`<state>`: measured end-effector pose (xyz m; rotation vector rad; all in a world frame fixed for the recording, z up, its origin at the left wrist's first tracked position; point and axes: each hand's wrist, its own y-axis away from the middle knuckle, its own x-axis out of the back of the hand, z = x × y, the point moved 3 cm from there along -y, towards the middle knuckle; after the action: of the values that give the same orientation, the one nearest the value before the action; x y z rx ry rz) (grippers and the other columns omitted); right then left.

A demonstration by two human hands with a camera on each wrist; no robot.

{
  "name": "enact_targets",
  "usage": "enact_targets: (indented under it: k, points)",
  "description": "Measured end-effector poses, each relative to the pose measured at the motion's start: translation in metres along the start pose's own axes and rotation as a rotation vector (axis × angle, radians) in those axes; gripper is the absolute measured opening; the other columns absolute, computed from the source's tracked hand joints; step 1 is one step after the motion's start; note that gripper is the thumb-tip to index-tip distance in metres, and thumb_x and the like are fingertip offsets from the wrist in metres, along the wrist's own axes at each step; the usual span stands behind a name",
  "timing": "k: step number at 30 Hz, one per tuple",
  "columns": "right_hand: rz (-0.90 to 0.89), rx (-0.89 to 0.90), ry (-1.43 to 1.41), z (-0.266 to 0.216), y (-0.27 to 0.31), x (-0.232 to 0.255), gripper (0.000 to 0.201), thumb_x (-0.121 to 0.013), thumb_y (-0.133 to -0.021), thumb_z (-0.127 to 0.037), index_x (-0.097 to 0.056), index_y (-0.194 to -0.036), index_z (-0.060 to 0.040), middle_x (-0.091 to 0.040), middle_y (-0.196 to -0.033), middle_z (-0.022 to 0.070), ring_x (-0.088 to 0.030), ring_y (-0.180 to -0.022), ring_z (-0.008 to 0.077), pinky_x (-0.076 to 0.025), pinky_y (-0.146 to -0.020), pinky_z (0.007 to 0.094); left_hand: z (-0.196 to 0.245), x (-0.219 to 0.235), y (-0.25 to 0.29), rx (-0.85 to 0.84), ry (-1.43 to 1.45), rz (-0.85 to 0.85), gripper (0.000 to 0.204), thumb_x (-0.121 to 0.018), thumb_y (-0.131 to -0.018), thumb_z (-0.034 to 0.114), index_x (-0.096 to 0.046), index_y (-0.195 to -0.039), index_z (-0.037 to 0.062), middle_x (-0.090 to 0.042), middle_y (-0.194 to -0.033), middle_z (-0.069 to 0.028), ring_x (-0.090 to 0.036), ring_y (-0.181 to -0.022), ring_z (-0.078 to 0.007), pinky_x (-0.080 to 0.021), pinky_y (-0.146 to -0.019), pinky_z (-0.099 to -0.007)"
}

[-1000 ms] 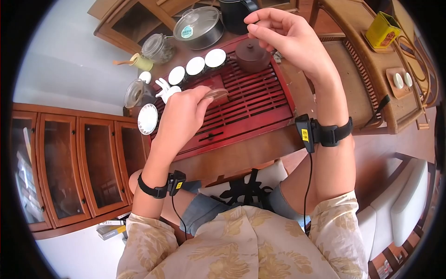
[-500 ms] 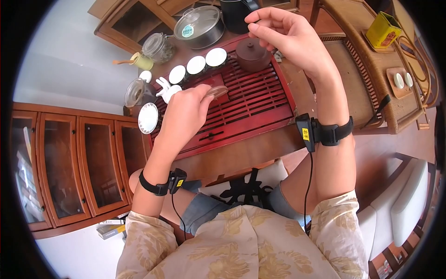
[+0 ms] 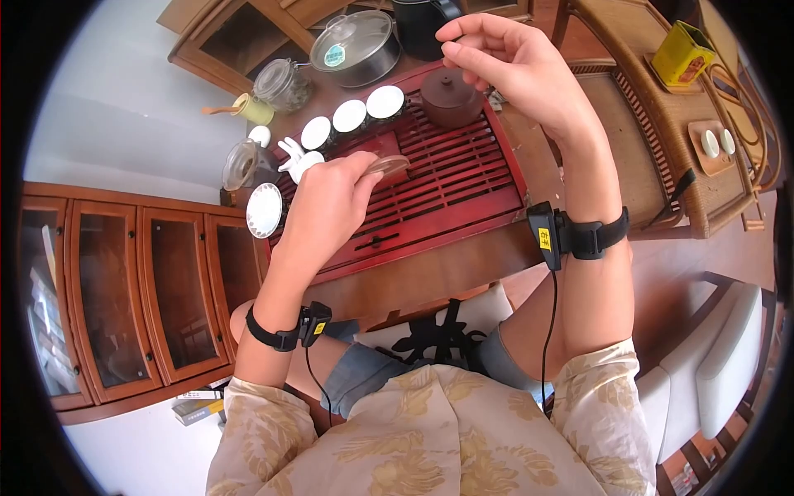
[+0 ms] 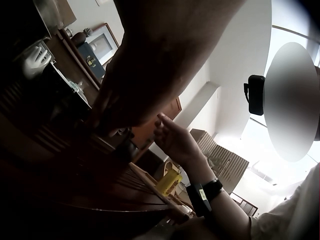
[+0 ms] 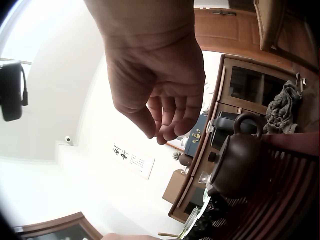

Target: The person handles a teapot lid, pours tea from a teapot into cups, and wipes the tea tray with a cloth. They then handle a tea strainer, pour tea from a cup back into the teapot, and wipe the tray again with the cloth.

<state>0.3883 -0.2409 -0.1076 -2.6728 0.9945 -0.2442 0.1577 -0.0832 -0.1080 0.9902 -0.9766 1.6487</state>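
My left hand [image 3: 327,194] is over the left part of the red slatted tea tray [image 3: 488,207]. Between its thumb and fingers it pinches a small, round, brownish see-through piece [image 3: 392,165], tilted above the slats. A dark brown teapot [image 3: 449,99] with its lid on stands at the tray's back right corner. Above and to the right of that pot, my right hand [image 3: 521,74] is raised, fingers loosely bent, with nothing visible in its grasp in the right wrist view. The left wrist view is dark, and the left fingertips are hard to make out there.
White-topped cups [image 3: 349,116] line the tray's back edge, and a white rabbit-like figure [image 3: 299,161] sits left of them. A patterned white cup [image 3: 264,210] is at the left corner. Behind stand a glass-lidded pot [image 3: 356,58] and a glass jar [image 3: 281,85]. A wicker stand [image 3: 678,149] flanks the right.
The left hand and the round piece have shifted very slightly to the right, with a small change of tilt. The right hand stays in place.
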Motion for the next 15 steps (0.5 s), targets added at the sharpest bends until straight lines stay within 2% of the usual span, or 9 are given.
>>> enact_targets:
  k: [8, 15]
  points:
    - [-0.012, 0.009, 0.014, -0.0005, -0.0009, 0.0003, 0.029, -0.080, -0.105, -0.026, -0.081, -0.127, -0.0085, -0.077, -0.100, -0.0034, -0.065, -0.086, 0.0056, -0.054, -0.080, 0.0238, 0.0010, -0.0011, 0.0002, 0.034, 0.004, -0.057, 0.024, -0.076, -0.102, 0.010, -0.078, -0.125, 0.0031, -0.077, -0.103, -0.0267, -0.074, -0.094, -0.0487, -0.060, -0.082, -0.0466]
    - [-0.008, -0.009, -0.002, -0.0009, -0.0001, -0.0007, 0.029, -0.080, -0.104, -0.027, -0.081, -0.127, -0.0085, -0.077, -0.099, -0.0035, -0.065, -0.087, 0.0059, -0.054, -0.081, 0.0242, -0.0016, -0.0002, 0.0023, 0.015, -0.006, -0.033, 0.024, -0.077, -0.102, 0.010, -0.078, -0.125, 0.0030, -0.077, -0.103, -0.0268, -0.074, -0.093, -0.0482, -0.060, -0.081, -0.0467]
